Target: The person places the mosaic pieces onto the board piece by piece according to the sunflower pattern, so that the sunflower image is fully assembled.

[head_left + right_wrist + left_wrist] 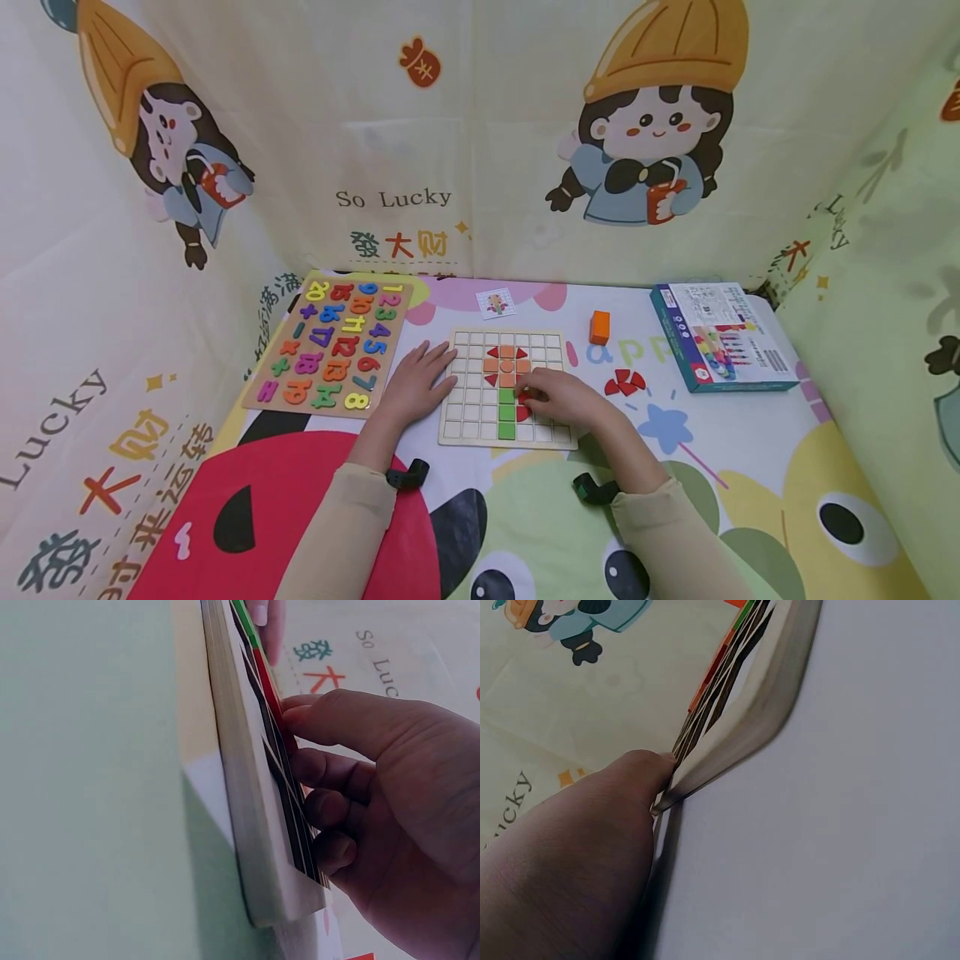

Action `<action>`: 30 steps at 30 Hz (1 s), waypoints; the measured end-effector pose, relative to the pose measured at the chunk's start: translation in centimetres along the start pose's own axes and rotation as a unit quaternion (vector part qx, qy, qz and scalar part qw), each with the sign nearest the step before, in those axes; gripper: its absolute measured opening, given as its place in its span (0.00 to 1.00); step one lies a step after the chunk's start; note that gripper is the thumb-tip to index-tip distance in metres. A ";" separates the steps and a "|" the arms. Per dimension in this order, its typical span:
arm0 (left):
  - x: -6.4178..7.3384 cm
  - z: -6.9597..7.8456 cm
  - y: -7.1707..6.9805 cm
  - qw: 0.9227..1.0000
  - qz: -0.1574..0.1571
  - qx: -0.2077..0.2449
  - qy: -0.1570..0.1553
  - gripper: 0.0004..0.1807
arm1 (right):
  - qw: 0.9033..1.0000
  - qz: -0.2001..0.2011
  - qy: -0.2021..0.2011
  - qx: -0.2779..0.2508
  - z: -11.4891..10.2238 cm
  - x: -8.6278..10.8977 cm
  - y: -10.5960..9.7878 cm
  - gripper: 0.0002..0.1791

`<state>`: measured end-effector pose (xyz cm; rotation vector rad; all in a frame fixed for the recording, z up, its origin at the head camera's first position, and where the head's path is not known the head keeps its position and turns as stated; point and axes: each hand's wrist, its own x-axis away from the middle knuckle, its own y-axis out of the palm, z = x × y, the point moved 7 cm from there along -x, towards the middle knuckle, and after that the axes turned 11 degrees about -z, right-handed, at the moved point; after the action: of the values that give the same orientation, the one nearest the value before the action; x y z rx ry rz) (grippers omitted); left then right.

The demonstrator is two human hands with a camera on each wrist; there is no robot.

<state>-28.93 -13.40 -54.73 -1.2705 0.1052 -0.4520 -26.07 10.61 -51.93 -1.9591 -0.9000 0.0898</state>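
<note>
A pale wooden grid board (468,429) lies between my hands. Orange squares with red corner pieces form a cross on its upper part, and a column of green squares (507,430) runs down below it. Fingers spread, my left hand (412,387) rests at the board's left edge, its thumb touching the rim in the left wrist view. My right hand (558,396) is over the board, with thumb and index finger pinching a red piece (270,694) beside the green column. Its other fingers are curled close to the board. Part of the red pieces there is hidden under the hand.
Several loose red pieces (625,382) lie right of the board, below an orange block (599,327). A small picture card (496,303) is behind the board. A colourful number board (296,371) stands left, and a flat box (750,379) lies right.
</note>
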 end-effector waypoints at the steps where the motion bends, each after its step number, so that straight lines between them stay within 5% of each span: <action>1: 0.0 0.0 0.0 1.000 0.000 0.001 0.000 0.34 | 1.000 -0.001 -0.002 0.004 0.0 0.0 0.0 0.11; 17: 0.1 0.1 0.0 1.000 -0.006 0.003 0.000 0.34 | 1.000 -0.021 0.005 0.006 -0.2 0.3 -0.1 0.14; 30: 0.2 0.2 -0.2 1.000 0.001 0.006 0.003 0.34 | 0.999 -0.025 -0.026 0.012 0.4 0.7 -0.4 0.12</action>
<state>-28.79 -13.36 -54.42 -1.2565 0.1081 -0.4551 -25.97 11.41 -51.64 -1.9175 -0.9782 0.1229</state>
